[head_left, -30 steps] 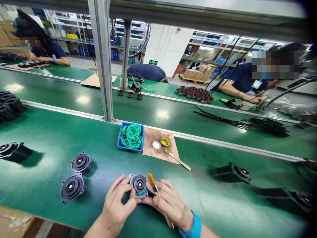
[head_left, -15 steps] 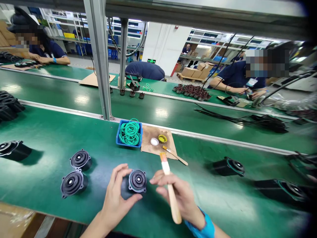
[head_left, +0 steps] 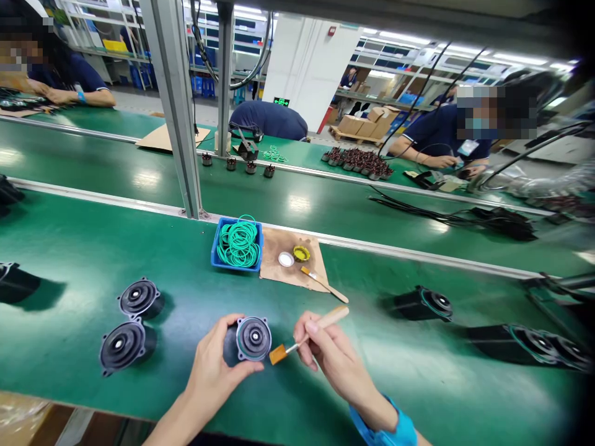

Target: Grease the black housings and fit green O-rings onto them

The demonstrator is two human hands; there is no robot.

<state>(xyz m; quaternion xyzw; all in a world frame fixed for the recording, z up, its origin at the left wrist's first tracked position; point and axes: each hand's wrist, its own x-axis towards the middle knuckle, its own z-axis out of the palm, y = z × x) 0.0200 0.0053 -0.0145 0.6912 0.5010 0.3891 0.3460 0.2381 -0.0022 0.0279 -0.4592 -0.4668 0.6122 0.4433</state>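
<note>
My left hand (head_left: 210,367) curls round a black motor housing (head_left: 253,339) on the green bench, fingers at its upper left side and thumb at its lower edge. The housing's round, stepped end, with a small bright centre, faces up toward me. A flat paintbrush (head_left: 332,317) with a wooden handle is pinched in my right hand (head_left: 331,352). Its orange bristles point down and left, close to the housing's lower right rim; whether they touch it I cannot tell. Two similar black housings (head_left: 138,297) stand side by side to the left.
Behind the hands is a blue bin (head_left: 214,260) of green rubber rings (head_left: 239,243). Beside it, cardboard (head_left: 274,272) carries a yellow cap (head_left: 301,253), a white lid (head_left: 286,259) and a second brush (head_left: 325,285). More housings (head_left: 423,303) lie right. A metal post (head_left: 171,105) rises behind.
The brush has swung over in my right hand, from bristles up to bristles down and left beside the housing. My left hand has closed in around the housing.
</note>
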